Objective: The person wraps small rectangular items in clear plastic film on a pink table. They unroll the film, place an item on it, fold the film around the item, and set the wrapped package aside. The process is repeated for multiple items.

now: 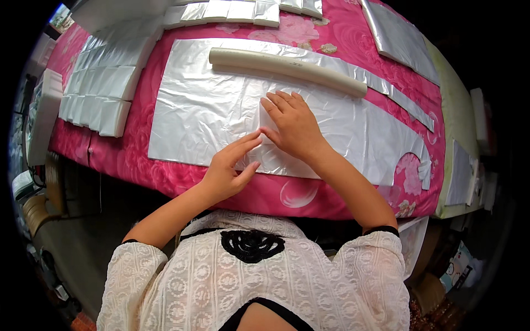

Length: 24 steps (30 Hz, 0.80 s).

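Observation:
A large white, shiny plastic bag (193, 105) lies flat and wrinkled before me, its cut-out handle end pointing right. My right hand (295, 124) rests on the middle of it, fingers stretched out over the film. Just nearer and to the left, my left hand (227, 168) touches the bag with its fingers extended and thumb apart. The fingertips of the two hands almost meet at a small crease in the film. Across the far part of the bag lies a long cream-coloured tube (287, 66), with no hand on it.
Folded white plastic packets (99, 91) stand in rows at the left, and more packets (226, 11) line the far edge. A flat silvery stack (400, 44) lies at the far right. The pink floral tablecloth (176, 176) ends close to my body. A wooden chair (52, 193) stands lower left.

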Each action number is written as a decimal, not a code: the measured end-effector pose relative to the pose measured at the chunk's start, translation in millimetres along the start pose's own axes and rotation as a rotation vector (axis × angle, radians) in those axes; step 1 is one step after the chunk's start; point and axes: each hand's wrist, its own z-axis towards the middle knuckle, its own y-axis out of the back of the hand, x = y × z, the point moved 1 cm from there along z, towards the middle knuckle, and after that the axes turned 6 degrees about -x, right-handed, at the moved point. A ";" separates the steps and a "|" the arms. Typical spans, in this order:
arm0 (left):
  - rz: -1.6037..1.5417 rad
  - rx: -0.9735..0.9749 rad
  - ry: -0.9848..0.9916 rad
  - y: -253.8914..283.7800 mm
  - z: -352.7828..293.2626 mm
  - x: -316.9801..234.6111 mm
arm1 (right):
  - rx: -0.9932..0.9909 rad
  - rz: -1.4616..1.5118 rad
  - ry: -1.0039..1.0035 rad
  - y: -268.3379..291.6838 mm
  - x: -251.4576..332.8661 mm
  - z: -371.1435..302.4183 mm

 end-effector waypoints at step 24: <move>0.242 -0.100 0.336 83.9 -84.9 -25.6 | 0.169 0.544 0.299 -18.5 93.2 7.3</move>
